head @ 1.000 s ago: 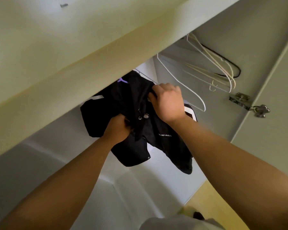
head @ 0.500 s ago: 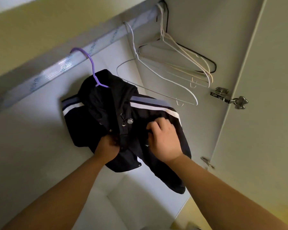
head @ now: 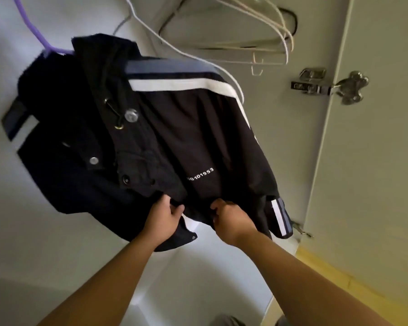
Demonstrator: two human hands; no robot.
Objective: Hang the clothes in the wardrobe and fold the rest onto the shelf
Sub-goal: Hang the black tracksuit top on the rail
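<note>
My left hand (head: 164, 217) and right hand (head: 231, 220) each pinched the lower hem of the black snap-button jacket with white and grey stripes (head: 174, 137), which hung on a purple plastic hanger (head: 31, 27) inside the wardrobe, beside empty white wire hangers (head: 233, 38).

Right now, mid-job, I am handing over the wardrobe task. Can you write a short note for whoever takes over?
The left hand grips the bottom hem of the black jacket.
The right hand pinches the same hem, just beside the left.
The jacket is inside the wardrobe on the purple hanger. The hook runs out of the top of the frame, so its seat on the rail is not visible. The empty white hangers are to its right.
Done: the jacket is on its hanger.
Left: probably straighten the hem, let go and check the hook. Then hang or fold the other clothes, none of which are in view.
</note>
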